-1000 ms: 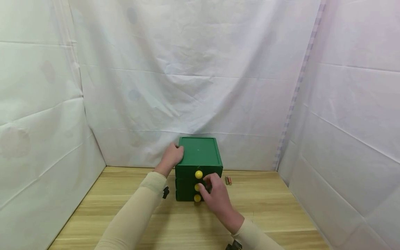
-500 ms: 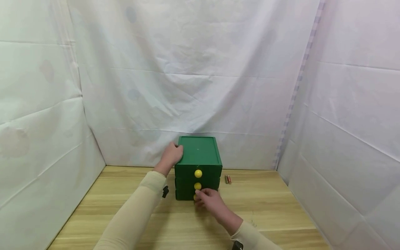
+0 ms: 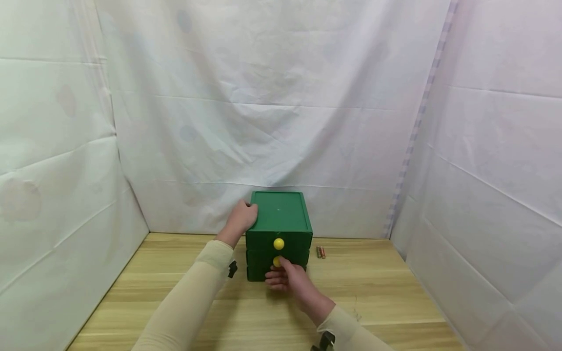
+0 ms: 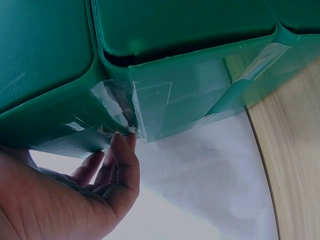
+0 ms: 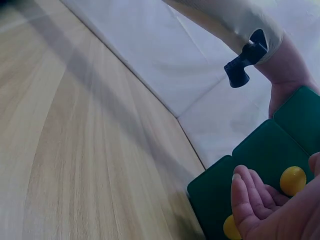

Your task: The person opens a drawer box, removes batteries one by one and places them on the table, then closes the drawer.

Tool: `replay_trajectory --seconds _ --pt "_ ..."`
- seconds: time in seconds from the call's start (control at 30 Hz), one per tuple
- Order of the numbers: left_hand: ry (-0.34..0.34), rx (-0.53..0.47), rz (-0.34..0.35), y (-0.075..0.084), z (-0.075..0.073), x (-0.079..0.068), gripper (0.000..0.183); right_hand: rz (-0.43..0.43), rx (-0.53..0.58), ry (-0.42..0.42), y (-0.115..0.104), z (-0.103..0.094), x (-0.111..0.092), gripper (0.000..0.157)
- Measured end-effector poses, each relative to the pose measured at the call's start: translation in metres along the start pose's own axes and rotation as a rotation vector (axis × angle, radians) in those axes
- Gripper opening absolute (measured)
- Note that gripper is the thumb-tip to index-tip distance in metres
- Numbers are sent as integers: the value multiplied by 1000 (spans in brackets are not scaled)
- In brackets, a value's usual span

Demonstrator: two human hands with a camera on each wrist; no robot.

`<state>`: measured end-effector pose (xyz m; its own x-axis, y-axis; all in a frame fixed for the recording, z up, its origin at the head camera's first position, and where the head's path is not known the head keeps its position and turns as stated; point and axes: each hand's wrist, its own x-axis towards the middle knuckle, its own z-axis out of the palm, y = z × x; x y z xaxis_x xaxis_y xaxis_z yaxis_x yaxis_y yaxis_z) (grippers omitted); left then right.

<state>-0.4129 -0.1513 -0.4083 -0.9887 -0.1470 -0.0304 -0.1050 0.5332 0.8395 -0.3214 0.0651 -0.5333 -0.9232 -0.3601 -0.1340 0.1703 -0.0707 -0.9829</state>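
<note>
Box (image 3: 281,214), green, with three drawers, stands on the table (image 3: 145,282) near the back sheet (image 3: 263,141). Yellow knobs run down its front: the top knob (image 3: 278,243), the middle knob (image 3: 275,262) and the bottom knob (image 5: 230,227), partly covered by fingers in the right wrist view. The right hand (image 3: 296,282) is at the front, fingers stretched out close together before the lower drawers, thumb apart from them at the middle knob; whether it touches cannot be told. The left hand (image 3: 241,217) holds the upper left edge, fingers bent against the side near clear tape (image 4: 112,97). Two batteries (image 3: 321,252) lie side by side just right of the box. Pale sleeves (image 3: 184,297) cover both forearms.
</note>
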Motion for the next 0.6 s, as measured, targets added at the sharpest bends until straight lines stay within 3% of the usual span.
replay_trajectory --seconds 0.6 --pt "8 -6 1 -1 1 1 57 -6 51 -7 0 5 2 61"
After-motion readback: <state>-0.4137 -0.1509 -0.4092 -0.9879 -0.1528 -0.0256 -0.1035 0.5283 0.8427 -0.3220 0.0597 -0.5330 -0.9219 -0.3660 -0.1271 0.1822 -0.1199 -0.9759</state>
